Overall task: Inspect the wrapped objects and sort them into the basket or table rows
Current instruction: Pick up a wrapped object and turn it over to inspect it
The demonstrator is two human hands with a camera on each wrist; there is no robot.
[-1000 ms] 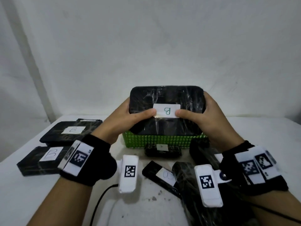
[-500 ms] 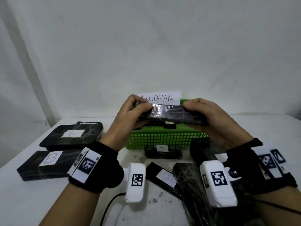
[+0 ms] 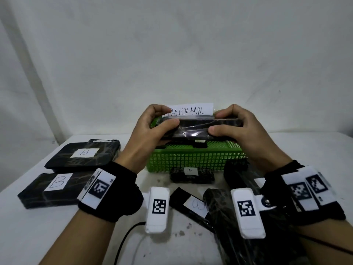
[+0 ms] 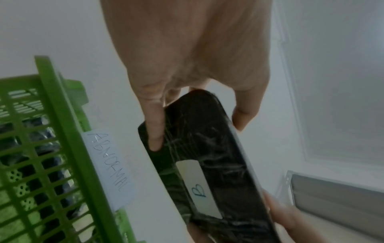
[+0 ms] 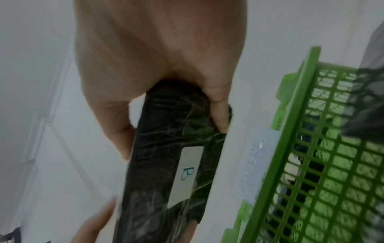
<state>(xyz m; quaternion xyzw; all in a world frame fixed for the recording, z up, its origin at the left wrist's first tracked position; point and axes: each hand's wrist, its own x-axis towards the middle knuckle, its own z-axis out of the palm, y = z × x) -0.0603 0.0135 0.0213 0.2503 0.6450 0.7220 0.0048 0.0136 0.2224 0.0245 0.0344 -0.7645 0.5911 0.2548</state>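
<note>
A flat black object wrapped in clear film (image 3: pixel 193 129) is held edge-on above the green basket (image 3: pixel 191 159). Its white label, marked B (image 4: pixel 199 187), faces away from me toward the wall and shows in both wrist views (image 5: pixel 187 174). My left hand (image 3: pixel 152 129) grips its left end, thumb in front and fingers behind. My right hand (image 3: pixel 235 127) grips the right end the same way. A paper sign reading ABNORMAL (image 3: pixel 191 111) stands on the basket's far rim.
Two black wrapped objects labelled B (image 3: pixel 82 155) (image 3: pixel 53 188) lie in a row at the left. A small wrapped piece (image 3: pixel 191 175) lies before the basket. More wrapped objects (image 3: pixel 191 205) (image 3: pixel 219 217) lie near my wrists, and the basket holds some too.
The object has been tipped from label-facing-me to edge-on, its label now turned toward the wall. Both hands keep hold of its ends, and the ABNORMAL sign has come into sight.
</note>
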